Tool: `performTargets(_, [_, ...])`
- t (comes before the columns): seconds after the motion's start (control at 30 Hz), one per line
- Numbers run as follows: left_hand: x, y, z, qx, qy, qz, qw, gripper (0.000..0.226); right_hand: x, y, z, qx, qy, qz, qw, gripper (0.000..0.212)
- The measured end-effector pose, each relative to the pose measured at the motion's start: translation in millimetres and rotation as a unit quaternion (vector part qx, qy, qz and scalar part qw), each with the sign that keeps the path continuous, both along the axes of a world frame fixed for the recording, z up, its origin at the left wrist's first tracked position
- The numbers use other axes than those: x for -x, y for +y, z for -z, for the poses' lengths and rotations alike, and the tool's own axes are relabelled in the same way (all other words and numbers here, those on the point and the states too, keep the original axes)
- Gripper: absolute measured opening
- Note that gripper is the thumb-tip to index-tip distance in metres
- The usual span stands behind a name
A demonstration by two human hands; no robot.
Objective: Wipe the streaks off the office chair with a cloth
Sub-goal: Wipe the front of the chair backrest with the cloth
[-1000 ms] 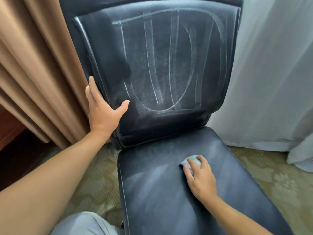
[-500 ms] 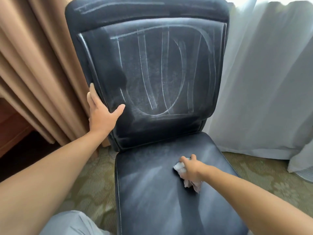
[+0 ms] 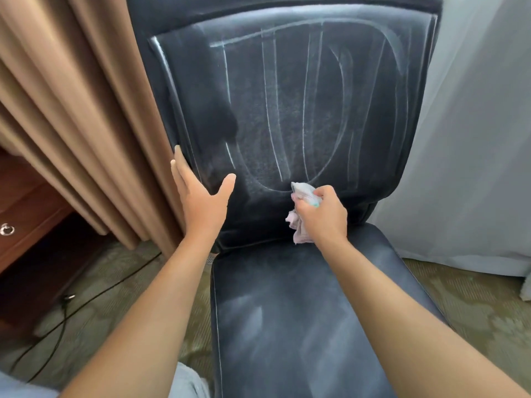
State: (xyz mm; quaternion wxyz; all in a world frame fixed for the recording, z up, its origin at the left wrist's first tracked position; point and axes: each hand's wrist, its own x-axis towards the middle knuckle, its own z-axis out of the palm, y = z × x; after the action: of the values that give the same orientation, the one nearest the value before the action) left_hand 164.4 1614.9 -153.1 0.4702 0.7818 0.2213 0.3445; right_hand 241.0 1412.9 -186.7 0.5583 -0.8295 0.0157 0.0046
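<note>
A black office chair [image 3: 287, 311] fills the middle of the head view. Its backrest [image 3: 301, 110] carries several long white streaks, and the seat shows pale smears. My right hand [image 3: 321, 215] grips a crumpled pale cloth [image 3: 300, 193] and holds it against the bottom of the backrest, just above the seat. A loose end of the cloth hangs below my fist. My left hand [image 3: 201, 196] lies flat against the left edge of the backrest, fingers straight and thumb spread.
A tan curtain [image 3: 86, 124] hangs close on the left of the chair, a white sheer curtain [image 3: 474, 139] on the right. A wooden drawer unit [image 3: 26, 219] stands at far left. A black cable [image 3: 86, 300] runs over the patterned carpet.
My right hand has lifted the cloth off the seat and carried it up to the lower backrest. My left hand has stayed on the backrest's left edge.
</note>
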Motion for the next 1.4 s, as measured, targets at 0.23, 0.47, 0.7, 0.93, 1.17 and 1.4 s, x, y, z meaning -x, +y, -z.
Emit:
performTargets(0.23, [7.7, -0.6, 8.7, -0.086, 0.061, 0.006, 0.994, 0.13, 48.8, 71.9, 4.6, 0.105, -0.169, -0.121, 0.973, 0.02])
performTargets(0.47, [17.4, 0.9, 12.5, -0.178, 0.068, 0.015, 0.982, 0.128, 2.8, 29.4, -17.2, 0.104, -0.135, -0.005, 0.985, 0.016])
performTargets(0.7, [21.7, -8.7, -0.6, -0.197, 0.111, 0.035, 0.973, 0.121, 20.0, 58.7, -44.6, 0.093, -0.2, -0.069, 0.973, 0.011])
performTargets(0.93, [26.1, -1.6, 0.7, -0.234, 0.144, 0.044, 0.96, 0.116, 15.2, 75.5, -41.9, 0.184, -0.304, -0.096, 0.93, 0.022])
performTargets(1.17, [28.9, -1.5, -1.3, -0.206, 0.124, 0.062, 0.969, 0.117, 0.2, 73.6, -82.2, 0.14, -0.418, 0.031, 0.897, 0.027])
performTargets(1.4, [30.4, 3.2, -2.8, -0.197, 0.139, 0.047, 0.969, 0.111, 18.1, 95.8, -39.3, 0.213, -0.437, -0.077, 0.87, 0.035])
